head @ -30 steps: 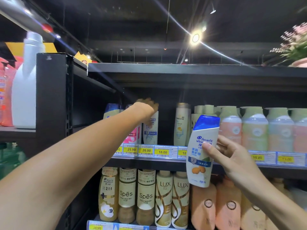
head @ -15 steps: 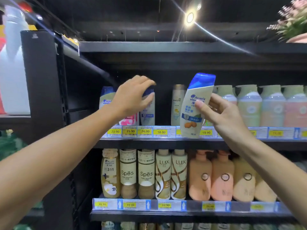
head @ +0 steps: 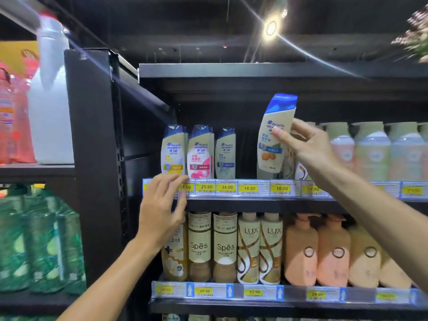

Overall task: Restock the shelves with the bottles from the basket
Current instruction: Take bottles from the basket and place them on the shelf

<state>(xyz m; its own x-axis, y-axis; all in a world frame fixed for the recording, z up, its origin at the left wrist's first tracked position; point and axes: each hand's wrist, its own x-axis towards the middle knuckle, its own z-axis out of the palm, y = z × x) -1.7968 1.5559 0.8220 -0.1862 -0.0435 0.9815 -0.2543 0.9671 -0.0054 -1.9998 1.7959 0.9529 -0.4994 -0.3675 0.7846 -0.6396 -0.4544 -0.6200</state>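
Observation:
My right hand (head: 310,147) grips a white shampoo bottle with a blue cap (head: 274,137), held upright and slightly tilted over the upper shelf (head: 254,202), above the second 18.00 price tag. To its left there is a gap, then three similar blue-capped shampoo bottles (head: 199,154) stand in a row at the shelf's left end. My left hand (head: 162,212) hangs in front of the shelf edge with its fingers apart and nothing in it. The basket is out of view.
Pale green and pink pump bottles (head: 370,151) fill the upper shelf's right side. The lower shelf (head: 254,295) holds Spes, Lux and peach bottles. A black upright panel (head: 92,158) bounds the left; beyond it stand a white jug (head: 51,107) and green packs (head: 39,242).
My left hand let go of the bottles on the upper shelf and dropped down to the shelf edge. My right hand lifted the shampoo bottle up and onto the shelf level.

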